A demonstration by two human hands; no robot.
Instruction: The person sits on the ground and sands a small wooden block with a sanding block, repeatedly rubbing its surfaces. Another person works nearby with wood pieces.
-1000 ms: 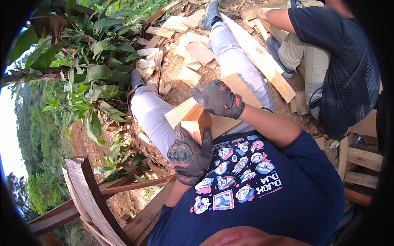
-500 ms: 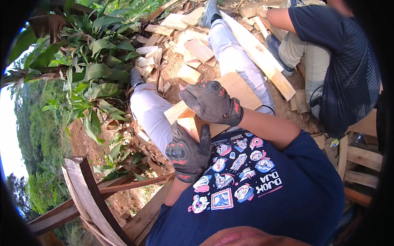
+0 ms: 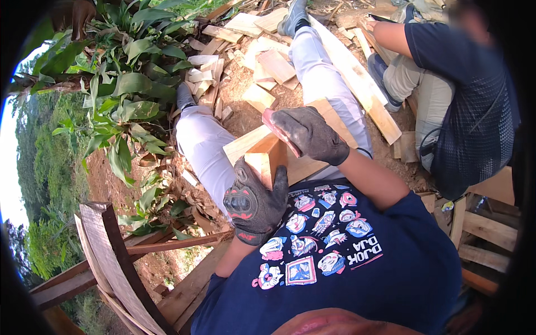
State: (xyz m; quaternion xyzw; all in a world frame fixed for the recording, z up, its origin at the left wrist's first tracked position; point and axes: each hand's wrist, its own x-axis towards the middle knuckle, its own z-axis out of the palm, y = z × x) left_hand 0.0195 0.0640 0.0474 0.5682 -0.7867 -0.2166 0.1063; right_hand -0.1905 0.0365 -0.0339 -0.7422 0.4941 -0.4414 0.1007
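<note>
My left hand (image 3: pixel 257 204), in a dark glove with red marks, grips a small angular wooden block (image 3: pixel 262 162) above my lap. Its thumb and fingers lie along the block's near sides. Just above and to the right, my gloved right hand (image 3: pixel 312 134) is closed on a thin, reddish strip (image 3: pixel 281 133) that looks like folded sandpaper. The strip's lower end hangs close to the block's top; whether they touch I cannot tell. Under both hands a flat pale board (image 3: pixel 335 124) lies across my thighs, partly hidden.
Offcuts (image 3: pixel 276 66) litter the dirt between my legs. A long plank (image 3: pixel 357 84) lies beyond my right leg. Another person (image 3: pixel 463 111) sits close at right. Leafy plants (image 3: pixel 134 84) and a wooden frame (image 3: pixel 120 262) are on the left. Stacked boards (image 3: pixel 491 229) stand at lower right.
My right hand has lifted off the block and turned over, moving slightly right, so the reddish strip now shows. My left hand keeps its grip on the block.
</note>
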